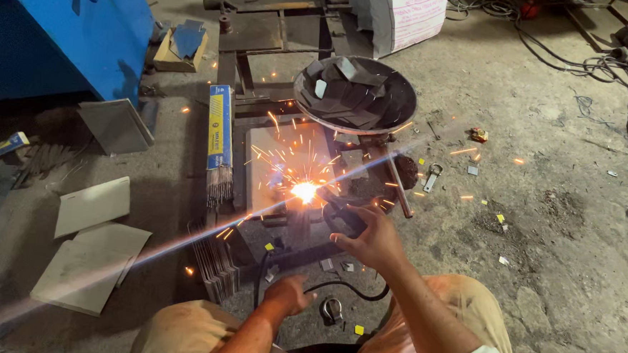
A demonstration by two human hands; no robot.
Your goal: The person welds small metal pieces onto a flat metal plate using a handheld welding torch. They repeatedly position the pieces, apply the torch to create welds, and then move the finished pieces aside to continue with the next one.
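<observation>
My right hand point(368, 238) grips a black welding electrode holder point(342, 215), whose rod tip burns in a bright arc point(304, 192) on a small metal piece. That piece lies on a grey steel plate point(276, 153) on the floor, and sparks fly outward from it. My left hand point(288, 294) rests low by my knee with its fingers curled, next to a black cable point(260, 272). I cannot see anything inside it. A metal clamp ring point(331, 310) lies just right of that hand.
A dark bowl point(396, 105) of cut metal squares stands behind the plate. To the left lie a yellow-blue electrode box point(220, 125), loose rods point(219, 186), stacked plates point(216, 268) and flat sheets point(94, 204). A blue machine point(71, 28) is far left, cables point(606, 66) far right.
</observation>
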